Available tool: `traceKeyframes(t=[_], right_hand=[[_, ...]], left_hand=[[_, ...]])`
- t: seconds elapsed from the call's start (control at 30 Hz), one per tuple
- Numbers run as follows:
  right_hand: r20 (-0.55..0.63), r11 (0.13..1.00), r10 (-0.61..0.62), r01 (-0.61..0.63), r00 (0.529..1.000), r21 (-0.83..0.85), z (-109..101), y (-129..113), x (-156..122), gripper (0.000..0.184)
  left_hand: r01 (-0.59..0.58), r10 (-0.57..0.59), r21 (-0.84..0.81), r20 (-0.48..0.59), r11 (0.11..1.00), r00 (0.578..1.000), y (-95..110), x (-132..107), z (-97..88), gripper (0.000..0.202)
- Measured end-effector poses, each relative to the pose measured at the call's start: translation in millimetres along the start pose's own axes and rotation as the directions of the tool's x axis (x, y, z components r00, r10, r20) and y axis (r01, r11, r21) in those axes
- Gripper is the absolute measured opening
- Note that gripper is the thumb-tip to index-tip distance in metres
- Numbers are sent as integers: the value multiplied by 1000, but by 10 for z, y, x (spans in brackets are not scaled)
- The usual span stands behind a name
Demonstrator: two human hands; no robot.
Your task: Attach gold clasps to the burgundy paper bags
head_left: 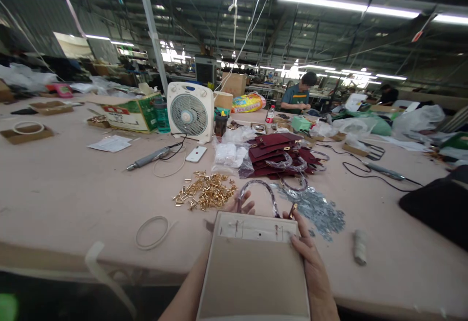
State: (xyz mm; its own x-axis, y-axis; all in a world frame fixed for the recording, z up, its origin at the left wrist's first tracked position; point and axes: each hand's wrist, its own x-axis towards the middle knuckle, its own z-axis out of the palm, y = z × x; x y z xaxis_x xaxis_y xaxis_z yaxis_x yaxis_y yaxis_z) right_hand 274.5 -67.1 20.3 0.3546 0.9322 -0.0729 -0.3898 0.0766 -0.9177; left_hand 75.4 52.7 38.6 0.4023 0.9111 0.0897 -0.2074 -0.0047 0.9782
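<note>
A beige handbag panel (256, 272) with a pale strip along its top is tilted up before me. A dark, plastic-wrapped handle (263, 184) arches from its far side. My left hand (244, 205) reaches behind the panel, its loosely bent fingers around the left base of the handle; the palm is hidden. My right hand (306, 245) grips the right edge, thumb on the near face. By its fingers, a small gold-coloured metal piece (293, 209) sticks up at the top corner. Loose gold metal fittings (208, 191) and flat silver plates (321, 209) lie beyond.
Burgundy bag pieces (272, 152) are stacked beyond the panel. Nearby are a box fan (190, 111), a phone (196, 153), two corded electric screwdrivers (148, 158) (385, 170), a coiled cord (151, 233) and a grey roll (360, 247). A person (298, 94) sits farther back.
</note>
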Motion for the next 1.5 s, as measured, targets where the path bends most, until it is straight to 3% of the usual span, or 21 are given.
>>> traceKeyframes(t=[0.13,0.23,0.37,0.47,0.53,0.63,0.73,0.8,0.9,1.0,1.07,1.13,1.23,1.37,1.5], right_hand=[[2,998,6,-6,1000,-58,-205,46,292,69],[-30,996,3,-5,1000,-86,-292,55,441,66],[-41,991,53,-57,998,-121,-382,123,532,76],[-70,991,17,-26,997,-134,-432,226,552,77],[-109,991,-34,19,993,-135,-447,284,554,77],[-130,983,-111,90,985,-159,-450,333,562,74],[-129,968,-176,147,976,-205,-451,365,589,69],[-130,959,-193,159,973,-234,-450,391,614,65],[-94,937,-186,147,978,-315,-435,409,634,59],[-37,804,-303,235,952,-546,-395,363,601,49],[38,595,-476,354,879,-721,-358,304,556,38],[184,376,-583,464,791,-802,-311,250,510,27],[436,180,-539,604,721,-776,-222,222,466,26],[578,87,-420,665,700,-742,-110,265,460,28],[554,136,-419,653,719,-745,-98,307,474,26]], left_hand=[[80,-101,-412,-28,908,994,-1,-196,-230,83],[130,-153,-444,-17,887,988,14,-389,-373,80],[191,-189,-35,35,981,981,7,-463,-532,41],[93,-112,320,42,943,993,31,-408,-567,28],[-11,-19,501,56,865,998,76,-367,-534,25],[-146,65,735,138,663,988,139,-330,-417,21],[-243,109,852,217,464,970,119,-322,-248,27],[-304,130,862,275,405,953,52,-324,-117,36],[-333,133,854,306,400,943,-88,-325,71,48],[-292,189,859,232,421,954,-211,-320,195,48],[-276,235,853,186,443,954,-265,-319,229,44],[-283,263,846,177,452,948,-301,-323,236,42],[-307,286,848,193,433,938,-339,-335,231,42],[-292,295,883,186,368,937,-355,-346,241,46],[-237,256,926,163,295,953,-287,-312,280,43]])
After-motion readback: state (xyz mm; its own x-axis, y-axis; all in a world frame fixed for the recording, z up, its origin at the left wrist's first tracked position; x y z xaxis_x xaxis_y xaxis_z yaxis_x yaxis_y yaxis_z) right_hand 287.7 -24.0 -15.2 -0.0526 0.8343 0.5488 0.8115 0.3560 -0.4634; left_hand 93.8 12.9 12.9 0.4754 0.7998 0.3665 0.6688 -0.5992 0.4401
